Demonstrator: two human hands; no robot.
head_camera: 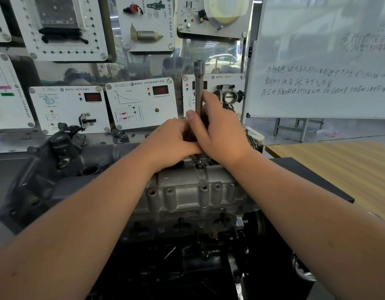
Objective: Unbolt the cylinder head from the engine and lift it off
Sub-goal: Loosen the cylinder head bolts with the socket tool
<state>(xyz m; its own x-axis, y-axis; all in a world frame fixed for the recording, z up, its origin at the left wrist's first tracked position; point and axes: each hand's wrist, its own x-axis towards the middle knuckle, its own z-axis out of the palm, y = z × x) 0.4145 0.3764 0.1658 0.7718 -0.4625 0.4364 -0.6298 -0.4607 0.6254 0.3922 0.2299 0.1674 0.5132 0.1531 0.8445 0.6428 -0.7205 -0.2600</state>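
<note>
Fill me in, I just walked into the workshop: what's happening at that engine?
A person is working on the cylinder head, which sits on the engine. Both hands grip a long socket extension bar standing upright over the top of the head: the left hand low on it, the right hand wrapped around the shaft. The head is not lifted off yet.

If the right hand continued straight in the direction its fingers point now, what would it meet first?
The right hand points up and away, gripping the upright socket extension. Beyond the fingertips, the throttle body on the white display panel seems first in line, though depth is unclear.
</note>
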